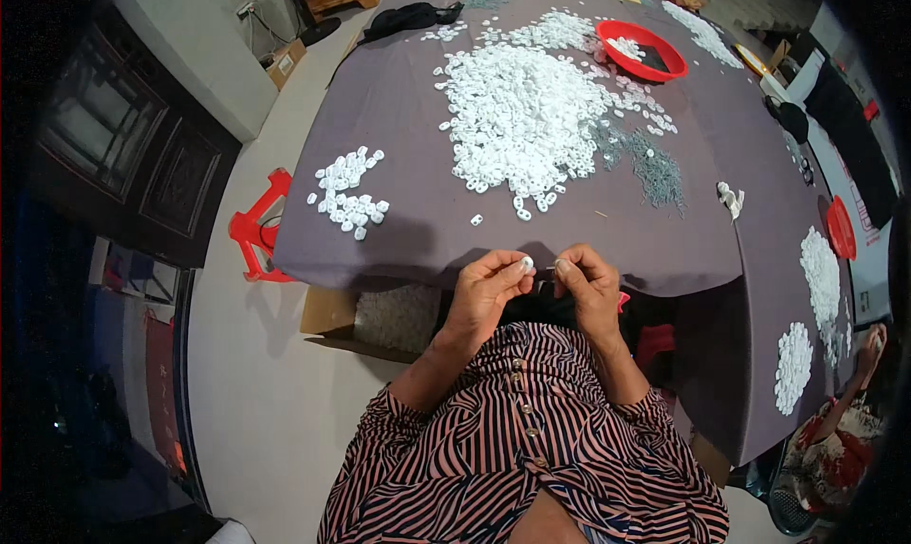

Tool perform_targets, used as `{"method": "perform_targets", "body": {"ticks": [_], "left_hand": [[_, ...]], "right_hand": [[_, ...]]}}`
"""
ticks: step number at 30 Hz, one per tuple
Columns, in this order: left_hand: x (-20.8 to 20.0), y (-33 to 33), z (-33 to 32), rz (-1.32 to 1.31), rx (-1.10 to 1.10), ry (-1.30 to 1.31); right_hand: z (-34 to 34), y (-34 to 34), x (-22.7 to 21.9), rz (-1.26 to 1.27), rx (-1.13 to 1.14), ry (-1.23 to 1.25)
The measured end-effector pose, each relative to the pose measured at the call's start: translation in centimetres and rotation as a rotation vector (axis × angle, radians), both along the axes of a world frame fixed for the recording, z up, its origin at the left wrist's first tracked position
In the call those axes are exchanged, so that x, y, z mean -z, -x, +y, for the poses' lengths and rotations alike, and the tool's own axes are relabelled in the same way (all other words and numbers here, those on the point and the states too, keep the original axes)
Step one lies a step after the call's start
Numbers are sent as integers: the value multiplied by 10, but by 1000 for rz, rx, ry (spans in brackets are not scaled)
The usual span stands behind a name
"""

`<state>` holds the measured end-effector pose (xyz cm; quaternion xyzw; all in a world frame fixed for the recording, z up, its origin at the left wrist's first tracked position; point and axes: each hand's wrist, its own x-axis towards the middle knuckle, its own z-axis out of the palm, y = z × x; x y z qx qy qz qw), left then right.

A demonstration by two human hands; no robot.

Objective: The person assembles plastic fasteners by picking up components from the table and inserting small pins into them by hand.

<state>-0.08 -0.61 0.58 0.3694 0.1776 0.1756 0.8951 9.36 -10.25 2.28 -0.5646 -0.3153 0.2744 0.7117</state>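
Just off the table's near edge, my left hand [482, 293] pinches a small white oval plastic piece [528, 263] between thumb and fingers. Close beside it on the right, my right hand [592, 290] is closed in a pinch, with what looks like a small thin pin [550, 268] at its fingertips, pointing toward the white piece. Ahead lies a big heap of similar white pieces [522, 117], many with two holes. Thin grey pins [660, 176] are strewn at its right side. A smaller group of white pieces [347, 191] lies to the left.
The table has a grey-purple cloth [399, 117]. A red basin [615, 54] stands beyond the heap. Further white piles [793, 368] lie at right, near another person's arm [859, 364]. A red stool [258, 226] stands left; a cardboard box [327, 314] sits under the table.
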Motion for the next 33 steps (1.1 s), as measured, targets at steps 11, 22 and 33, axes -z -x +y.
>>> {"method": "perform_targets", "body": {"ticks": [11,22,33], "left_hand": [[-5,0,-1,-65,121,96],[-6,4,-5,31,134,-82],[-10,10,-5,-1,176,-153]], "right_hand": [[-4,-6,1,-72,-27,59],[-8,-10,-9,23,-150,165],[-9,-7,-13,-19,-242,211]]}}
